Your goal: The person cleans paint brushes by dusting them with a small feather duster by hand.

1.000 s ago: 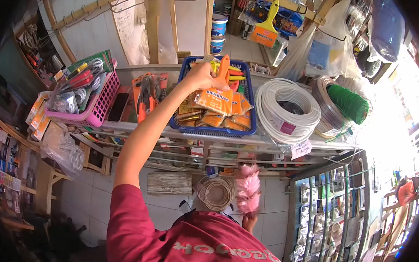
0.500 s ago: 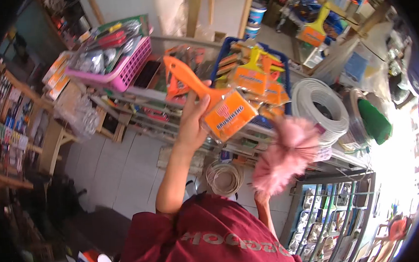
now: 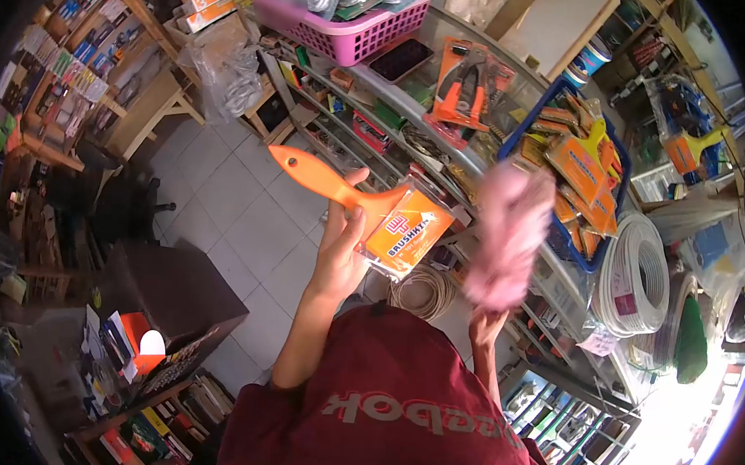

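My left hand point(image 3: 342, 253) is closed round an orange-handled paintbrush point(image 3: 318, 178), raised over the floor. Clear packaging wraps its wide head, with an orange printed label facing me. On the other side, my right hand point(image 3: 487, 326) grips the lower end of a fluffy pink duster point(image 3: 509, 241), which is blurred by motion. The duster stands up in front of the glass counter, beside a blue basket point(image 3: 596, 261) of packaged paintbrushes. The duster's handle is mostly hidden in my fist.
On the glass counter stand a pink basket point(image 3: 352, 44) of packaged goods, a dark phone point(image 3: 401, 59), packaged pliers point(image 3: 466, 90) and a white cable coil point(image 3: 627, 277). Another coil point(image 3: 423, 292) lies on the tiled floor point(image 3: 234, 194). A brown cabinet point(image 3: 167, 288) is at left.
My view has swung, so the counter and baskets appear farther right. The paintbrush remains in my left hand, its label seen more squarely. The duster in my right hand now stands more upright.
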Tool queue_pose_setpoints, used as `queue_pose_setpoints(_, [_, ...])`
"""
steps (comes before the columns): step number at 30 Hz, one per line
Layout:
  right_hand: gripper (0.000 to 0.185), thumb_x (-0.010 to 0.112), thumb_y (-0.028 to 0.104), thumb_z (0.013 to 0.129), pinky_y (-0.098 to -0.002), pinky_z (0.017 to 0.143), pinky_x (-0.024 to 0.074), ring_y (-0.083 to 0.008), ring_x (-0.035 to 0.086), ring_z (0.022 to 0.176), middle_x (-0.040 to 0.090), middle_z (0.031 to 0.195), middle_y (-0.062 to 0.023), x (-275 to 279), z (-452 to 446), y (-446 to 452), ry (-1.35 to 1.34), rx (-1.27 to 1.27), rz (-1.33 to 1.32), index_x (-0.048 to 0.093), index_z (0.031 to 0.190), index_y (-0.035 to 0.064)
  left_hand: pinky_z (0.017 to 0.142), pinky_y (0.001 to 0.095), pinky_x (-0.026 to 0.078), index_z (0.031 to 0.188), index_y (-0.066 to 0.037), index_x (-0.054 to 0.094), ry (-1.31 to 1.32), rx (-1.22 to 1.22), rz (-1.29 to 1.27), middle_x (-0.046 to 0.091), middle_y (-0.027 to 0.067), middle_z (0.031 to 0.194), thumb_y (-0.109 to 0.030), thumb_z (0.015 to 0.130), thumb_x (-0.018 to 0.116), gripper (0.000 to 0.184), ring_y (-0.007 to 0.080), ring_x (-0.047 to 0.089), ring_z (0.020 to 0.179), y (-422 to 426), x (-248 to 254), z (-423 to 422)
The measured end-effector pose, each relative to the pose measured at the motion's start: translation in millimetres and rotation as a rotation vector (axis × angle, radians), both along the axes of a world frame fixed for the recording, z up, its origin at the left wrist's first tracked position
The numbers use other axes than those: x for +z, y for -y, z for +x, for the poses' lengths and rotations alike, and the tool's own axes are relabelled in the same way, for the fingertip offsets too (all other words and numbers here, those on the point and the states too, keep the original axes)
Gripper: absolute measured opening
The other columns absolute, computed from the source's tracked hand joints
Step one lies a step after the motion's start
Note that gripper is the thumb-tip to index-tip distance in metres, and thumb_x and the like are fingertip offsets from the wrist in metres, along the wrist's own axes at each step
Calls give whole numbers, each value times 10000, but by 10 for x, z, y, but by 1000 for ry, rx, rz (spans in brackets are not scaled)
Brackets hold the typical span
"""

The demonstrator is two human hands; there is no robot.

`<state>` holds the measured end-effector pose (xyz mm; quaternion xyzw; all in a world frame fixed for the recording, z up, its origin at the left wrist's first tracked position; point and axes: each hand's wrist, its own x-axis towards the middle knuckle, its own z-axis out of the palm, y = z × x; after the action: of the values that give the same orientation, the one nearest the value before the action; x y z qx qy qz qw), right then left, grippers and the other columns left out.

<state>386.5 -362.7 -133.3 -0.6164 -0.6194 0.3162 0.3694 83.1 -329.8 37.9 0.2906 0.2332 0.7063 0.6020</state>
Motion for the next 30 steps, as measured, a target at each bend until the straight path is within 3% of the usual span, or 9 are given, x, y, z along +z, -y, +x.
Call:
queue_pose_setpoints(2, [332,560,237,752,-371,759,452,-270,577,842,597,952,-188,262,-118,-98,91,157,43,574,965,-18,1014,407,368,1401,-72,157,-7,-1,-7,418,226,1329,-263,957,465,573,284,446,1230,35,4,-42])
queue_pose_setpoints(6, [252,578,248,709,-353,615,456,-234,567,578,517,587,-142,-31,-358,-137,-584,-263,105,568,678,-1,1012,422,376,1418,-75,116,-71,-8,1,402,232,1336,-272,953,470,617,300,436,1237,13,-42,-89])
queue_pose_setpoints(8, [212,582,199,697,-345,629,461,-280,548,507,482,487,-154,110,-335,-191,-330,-109,227,578,607,7,1012,430,378,1423,-72,104,-63,-34,1,401,222,1332,-267,952,472,628,300,443,1231,-7,-28,-99])
queue_pose_setpoints(10, [133,570,131,704,-323,713,476,-384,504,549,471,502,-209,428,-264,-163,263,175,2,612,665,11,1011,433,378,1422,-73,116,-85,-27,-5,408,220,1325,-248,953,470,613,301,450,1224,-44,-76,-112])
queue_pose_setpoints(13, [211,537,122,775,-340,804,462,-253,598,680,621,707,-144,248,-352,-136,-441,-75,-12,607,872,-51,1011,434,372,1419,-73,142,2,-75,-3,416,228,1321,-194,950,469,584,302,449,1225,-52,-62,-91])
queue_pose_setpoints(16, [248,547,102,757,-340,760,467,-252,615,799,634,827,-181,326,-366,-134,-70,96,264,606,938,-57,1008,424,371,1415,-77,161,85,-136,41,409,245,1337,-148,948,450,553,296,439,1238,-79,-59,-58])
queue_pose_setpoints(18, [239,550,113,718,-371,799,454,-316,610,849,623,846,-227,323,-242,-122,-61,70,-76,631,891,-30,1025,446,356,1423,-90,139,41,-136,-4,380,244,1358,-159,959,416,545,310,430,1245,-66,-67,-49])
queue_pose_setpoints(28, [92,504,40,694,-374,532,433,-335,514,509,563,616,-203,211,-213,-66,-306,-187,143,567,696,-28,1022,442,366,1434,-110,127,115,-174,-50,445,154,1302,-168,973,388,532,266,445,1230,-37,-42,66])
queue_pose_setpoints(30, [111,514,52,700,-372,542,427,-264,547,558,575,627,-151,205,-96,-22,78,17,161,568,740,-36,1031,451,351,1433,-108,130,77,-186,-4,424,173,1324,-172,970,400,540,277,421,1253,-48,-109,46])
